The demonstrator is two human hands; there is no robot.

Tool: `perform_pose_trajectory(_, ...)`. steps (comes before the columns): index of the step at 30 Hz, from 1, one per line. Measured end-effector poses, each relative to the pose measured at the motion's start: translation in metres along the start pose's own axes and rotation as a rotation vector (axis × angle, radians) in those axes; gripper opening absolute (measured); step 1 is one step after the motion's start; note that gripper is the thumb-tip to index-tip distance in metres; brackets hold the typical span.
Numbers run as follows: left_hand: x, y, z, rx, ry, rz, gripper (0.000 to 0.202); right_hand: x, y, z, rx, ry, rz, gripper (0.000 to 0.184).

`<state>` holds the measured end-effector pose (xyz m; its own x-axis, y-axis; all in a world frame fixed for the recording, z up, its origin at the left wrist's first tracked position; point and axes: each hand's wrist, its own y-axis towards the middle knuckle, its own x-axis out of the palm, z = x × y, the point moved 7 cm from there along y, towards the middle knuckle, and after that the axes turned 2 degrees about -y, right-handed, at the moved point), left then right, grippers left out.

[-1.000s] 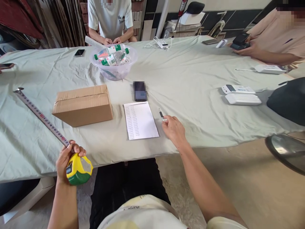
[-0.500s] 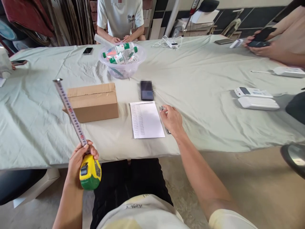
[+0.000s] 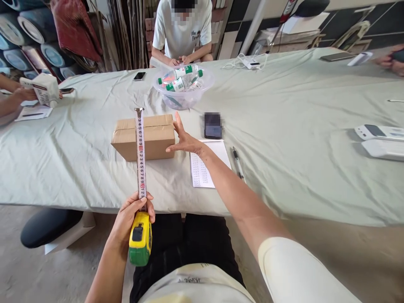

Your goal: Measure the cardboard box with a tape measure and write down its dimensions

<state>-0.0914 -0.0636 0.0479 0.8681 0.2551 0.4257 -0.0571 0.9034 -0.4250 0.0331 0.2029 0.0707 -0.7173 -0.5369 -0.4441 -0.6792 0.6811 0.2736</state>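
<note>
My left hand [image 3: 131, 216] grips a yellow and green tape measure [image 3: 140, 239] at the table's near edge. Its blade [image 3: 140, 153] is drawn out and runs straight away from me, over the front and top of a brown cardboard box [image 3: 158, 135]. My right hand [image 3: 184, 139] is stretched out with fingers apart, close beside the box's right end. A printed sheet of paper [image 3: 217, 153] lies under my right forearm, and a pen [image 3: 237, 162] lies just right of it.
A dark phone [image 3: 212, 125] lies beyond the paper. A clear bowl [image 3: 183, 99] holds bottles. A person sits across the table; another person's hands hold a white carton [image 3: 44, 89] at the left. White devices [image 3: 380, 141] lie at the right. A stool [image 3: 44, 221] stands below left.
My right hand has left the pen and moved left to the box's right end. My left hand has swung the tape blade from the left until it lies across the box.
</note>
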Motion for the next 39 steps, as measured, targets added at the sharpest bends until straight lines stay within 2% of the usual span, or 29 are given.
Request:
perform_pose_trajectory(4, 0.002, -0.002, -0.003, -0.008, 0.007, -0.021, 0.016, 0.009, -0.019, -0.007, -0.036, -0.035, 0.06, 0.143)
perform_pose_trajectory(10, 0.016, -0.001, -0.021, -0.057, -0.014, -0.055, 0.015, 0.018, -0.071, -0.033, -0.231, -0.307, 0.212, 0.13)
perform_pose_trajectory(13, 0.022, -0.001, -0.03, -0.077, -0.026, -0.069, 0.016, 0.016, -0.083, -0.038, -0.26, -0.414, 0.262, 0.121)
perform_pose_trajectory(22, 0.021, 0.003, -0.04, -0.064, 0.033, -0.108, 0.02, -0.005, -0.083, -0.036, -0.237, -0.46, 0.364, 0.119)
perform_pose_trajectory(29, 0.016, 0.007, -0.037, -0.019, 0.092, -0.077, 0.023, -0.002, -0.083, -0.025, -0.176, -0.408, 0.353, 0.125)
perform_pose_trajectory(39, 0.013, 0.01, -0.034, 0.005, 0.145, -0.079, 0.024, -0.002, -0.084, -0.026, -0.196, -0.291, 0.346, 0.126)
